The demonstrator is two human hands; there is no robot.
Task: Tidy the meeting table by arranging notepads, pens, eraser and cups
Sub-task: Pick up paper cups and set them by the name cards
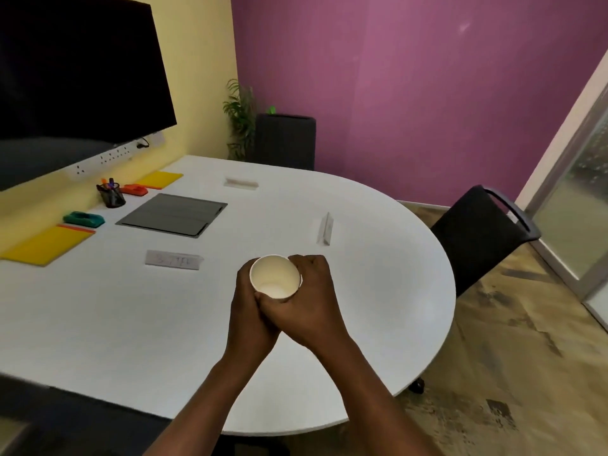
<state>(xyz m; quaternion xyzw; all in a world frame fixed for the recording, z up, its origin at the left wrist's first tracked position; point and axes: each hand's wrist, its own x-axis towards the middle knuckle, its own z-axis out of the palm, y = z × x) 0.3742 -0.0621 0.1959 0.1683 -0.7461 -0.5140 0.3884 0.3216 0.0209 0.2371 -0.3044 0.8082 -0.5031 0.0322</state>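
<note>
A white paper cup (274, 276) is tilted with its empty mouth toward me, held above the white table (378, 291). My left hand (251, 319) and my right hand (307, 307) are both wrapped around its lower part, fingers overlapping. Along the table's left side lie two yellow notepads (46, 245) (161, 180), a green eraser (84, 219) and an orange eraser (134, 189). A black mesh pen holder (112, 196) with coloured pens stands between the erasers.
A dark grey folder (172, 214) lies left of centre. Three name cards (173, 260) (325, 228) (241, 183) stand on the table. A large black screen (75, 70) hangs on the left wall. A black chair (477, 232) sits at the table's right, a plant (240, 120) at the back.
</note>
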